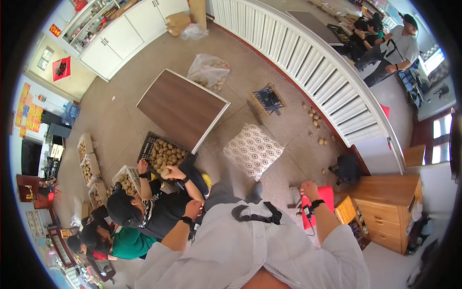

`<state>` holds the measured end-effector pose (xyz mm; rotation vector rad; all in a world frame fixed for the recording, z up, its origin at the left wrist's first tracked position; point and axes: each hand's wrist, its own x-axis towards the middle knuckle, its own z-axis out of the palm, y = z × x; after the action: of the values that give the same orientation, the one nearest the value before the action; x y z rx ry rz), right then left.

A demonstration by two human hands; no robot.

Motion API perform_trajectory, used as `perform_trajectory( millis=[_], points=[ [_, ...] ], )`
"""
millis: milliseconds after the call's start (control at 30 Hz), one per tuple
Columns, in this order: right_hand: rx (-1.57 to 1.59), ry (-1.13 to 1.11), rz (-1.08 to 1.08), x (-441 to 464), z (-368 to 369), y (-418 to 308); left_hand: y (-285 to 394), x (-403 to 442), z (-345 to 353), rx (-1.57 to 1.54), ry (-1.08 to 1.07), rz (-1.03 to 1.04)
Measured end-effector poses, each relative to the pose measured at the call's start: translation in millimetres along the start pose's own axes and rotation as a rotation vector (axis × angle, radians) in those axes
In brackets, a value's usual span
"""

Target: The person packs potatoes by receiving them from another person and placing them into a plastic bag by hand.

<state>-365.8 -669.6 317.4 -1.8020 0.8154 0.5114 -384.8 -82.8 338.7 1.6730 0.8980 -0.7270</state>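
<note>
My left hand (194, 209) is closed beside my body, near the bent arm of a seated co-worker in black; I see nothing in its fingers. On the other side, my right hand (310, 190) is curled over the edge of a red seat (323, 198). A thin dark cord hangs below that hand, but what its fingers hold, if anything, cannot be made out. Both wrists carry black bands. The co-worker holds a potato (169, 172) over a black crate (148, 149) full of potatoes.
A brown-topped table (185, 108) stands ahead, with a patterned cloth-covered piece (254, 150) and a folding stool (268, 99) to its right. Loose potatoes (314, 118) lie by the white radiator cover (298, 53). A wooden cabinet (385, 207) stands right; more people sit left.
</note>
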Motion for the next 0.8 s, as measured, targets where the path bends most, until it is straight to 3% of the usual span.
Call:
perform_trajectory(
  millis=[133,267,333,367,400,467,500,567,800],
  points=[
    [0.03,-0.016,0.046,29.4,29.3,-46.8,22.5,34.3,-8.5,-0.026,0.012,-0.002],
    [0.107,-0.187,0.229,33.1,78.5,-84.8,53.5,90.2,-22.7,-0.033,-0.07,-0.031],
    [0.154,-0.227,0.287,34.1,107.0,-105.2,44.7,159.1,-40.8,0.454,-0.158,0.576],
    [0.199,-0.244,0.323,40.2,118.8,-111.1,21.0,213.7,-44.5,0.623,0.089,0.965],
    [0.199,-0.325,0.342,50.2,127.0,-111.9,56.0,205.4,-51.5,0.488,-0.002,0.706],
    [-0.004,-0.253,0.322,33.4,152.1,-184.6,140.2,177.0,-63.6,0.193,-0.046,0.168],
    [-0.011,-0.253,0.318,39.3,160.8,-198.6,165.1,177.8,-75.1,0.067,-0.084,0.088],
    [-0.13,-0.224,0.125,50.7,173.6,-225.8,203.8,191.8,-100.6,0.06,-0.088,0.063],
    [-0.156,-0.225,0.035,105.0,169.9,-319.0,256.8,250.9,-155.2,-0.047,0.018,0.088]
  ],
)
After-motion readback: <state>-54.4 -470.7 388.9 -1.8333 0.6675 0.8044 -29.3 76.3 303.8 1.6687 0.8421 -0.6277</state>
